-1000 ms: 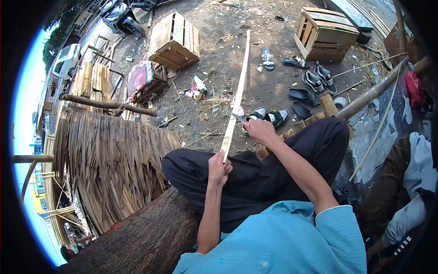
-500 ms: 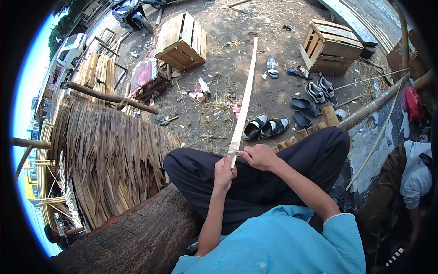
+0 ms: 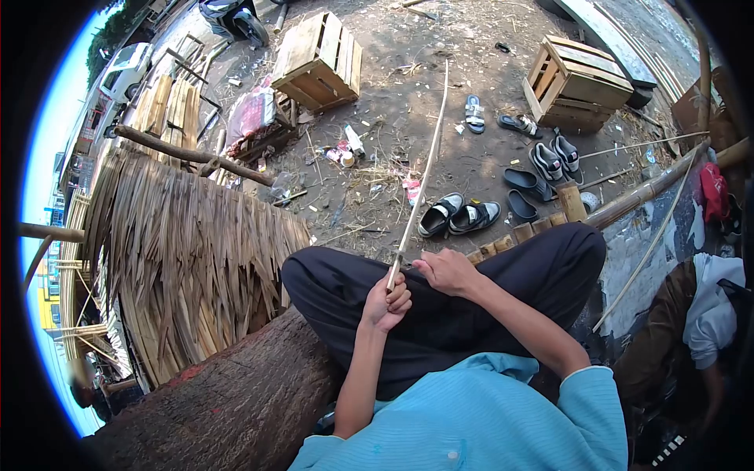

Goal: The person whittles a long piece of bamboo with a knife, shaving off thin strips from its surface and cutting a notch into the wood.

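Note:
A long, pale bamboo strip (image 3: 428,161) stretches away from my lap over the dirt ground, its narrow edge turned up toward me. My left hand (image 3: 386,304) is closed round its near end, just above my crossed legs. Beside it, my right hand (image 3: 448,272) is closed on a knife (image 3: 404,261), whose thin dark blade lies across the strip just beyond my left fingers. The knife's handle is hidden inside the right fist.
Palm thatch (image 3: 188,228) hangs at left above a thick log (image 3: 228,392). Two wooden crates (image 3: 320,63) (image 3: 580,82), sandals (image 3: 473,115) and several shoes (image 3: 473,217) stand on the ground ahead. A bamboo pole (image 3: 644,188) runs along the right, where another person (image 3: 711,314) sits.
The bamboo strip has turned from its broad face to its narrow edge. My left hand has rolled over, showing more of its curled fingers; my right hand stays almost in place.

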A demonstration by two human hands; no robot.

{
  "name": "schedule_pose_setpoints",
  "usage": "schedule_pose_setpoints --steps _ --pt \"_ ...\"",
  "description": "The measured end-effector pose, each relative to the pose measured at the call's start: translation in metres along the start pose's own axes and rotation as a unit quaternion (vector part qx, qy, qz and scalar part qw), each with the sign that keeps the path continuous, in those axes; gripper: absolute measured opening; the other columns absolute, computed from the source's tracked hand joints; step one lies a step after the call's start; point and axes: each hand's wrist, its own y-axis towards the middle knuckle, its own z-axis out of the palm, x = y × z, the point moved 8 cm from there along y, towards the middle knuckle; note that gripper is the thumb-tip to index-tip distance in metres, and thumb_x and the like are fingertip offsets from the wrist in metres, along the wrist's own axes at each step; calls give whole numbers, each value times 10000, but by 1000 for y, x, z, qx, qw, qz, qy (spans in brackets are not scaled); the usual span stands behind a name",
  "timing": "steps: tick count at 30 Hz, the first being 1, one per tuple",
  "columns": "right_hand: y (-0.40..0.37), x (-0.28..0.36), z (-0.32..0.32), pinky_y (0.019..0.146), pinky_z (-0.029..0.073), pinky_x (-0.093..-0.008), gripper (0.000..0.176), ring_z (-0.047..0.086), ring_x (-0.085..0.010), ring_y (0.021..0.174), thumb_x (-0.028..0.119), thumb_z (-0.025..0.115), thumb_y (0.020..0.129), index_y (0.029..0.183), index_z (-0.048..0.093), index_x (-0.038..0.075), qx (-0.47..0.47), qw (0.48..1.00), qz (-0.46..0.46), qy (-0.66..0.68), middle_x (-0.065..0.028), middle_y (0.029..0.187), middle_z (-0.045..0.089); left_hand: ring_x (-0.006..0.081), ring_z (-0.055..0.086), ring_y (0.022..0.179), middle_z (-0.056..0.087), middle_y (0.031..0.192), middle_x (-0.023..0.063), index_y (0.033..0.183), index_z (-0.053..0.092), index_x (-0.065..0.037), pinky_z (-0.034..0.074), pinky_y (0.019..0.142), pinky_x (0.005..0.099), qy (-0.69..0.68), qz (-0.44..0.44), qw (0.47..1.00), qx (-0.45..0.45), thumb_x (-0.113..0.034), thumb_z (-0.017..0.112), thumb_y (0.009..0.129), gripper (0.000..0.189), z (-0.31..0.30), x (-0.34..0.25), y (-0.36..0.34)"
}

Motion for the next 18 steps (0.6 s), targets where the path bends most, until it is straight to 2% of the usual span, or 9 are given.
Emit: schedule_pose_setpoints --steps 3,6,7,10,11,12,14,16,18 --pt "-6 28 6 551 490 -492 482 629 -373 603 475 426 955 741 602 81 75 993 -76 -49 -177 622 617 64 216 360 253 455 -55 794 463 -89 198 361 210 62 4 997 -47 -293 314 1042 354 -8 5 -4" --pt "7 -10 -2 558 491 -495 496 628 -376 603 478 428 951 719 602 76 28 998 1 -51 -188 620 613 70 207 360 270 464 -40 760 459 -92 188 355 222 108 9 993 -36 -311 327 1042 381 4 8 -6" --pt "13 -21 -6 563 491 -496 494 625 -386 602 471 434 949 716 608 72 60 995 18 -76 -195 615 610 72 204 359 268 461 -37 754 457 -99 184 352 223 138 17 989 -59 -311 326 1043 381 2 8 -5" --pt "5 8 -7 553 488 -497 490 622 -394 594 474 441 945 727 618 72 61 996 -35 -63 -193 609 608 70 202 362 269 464 -35 760 459 -100 184 354 222 128 21 990 -58 -318 328 1043 380 0 6 -5" --pt "0 24 0 550 487 -494 496 619 -398 589 484 441 942 733 620 71 94 991 -71 -71 -194 608 608 61 220 367 270 464 -51 772 468 -94 187 355 215 162 26 984 -64 -328 317 1044 389 -1 10 -4" --pt "-4 33 2 546 485 -498 514 617 -402 588 500 433 939 727 614 68 97 990 -92 -50 -194 606 607 61 218 369 279 470 -49 757 456 -98 190 357 212 191 30 974 -114 -326 325 1042 388 -2 12 -4" --pt "4 1 -7 535 490 -486 519 625 -387 591 504 425 941 727 621 74 35 995 -38 -82 -186 602 609 61 216 369 279 470 -46 746 440 -105 187 356 211 165 27 984 -61 -326 326 1043 387 1 10 -4" --pt "21 -43 -15 524 504 -455 518 639 -358 592 498 421 948 721 629 81 11 992 62 -105 -165 582 608 61 215 369 269 462 -46 739 430 -111 186 355 211 157 38 986 -47 -319 327 1044 383 4 9 -5" --pt "16 -20 -10 531 507 -459 538 638 -368 596 505 398 956 727 626 74 35 994 -10 -104 -170 583 607 62 214 369 263 460 -47 742 435 -109 186 355 212 161 40 985 -43 -312 324 1045 381 6 9 -5"
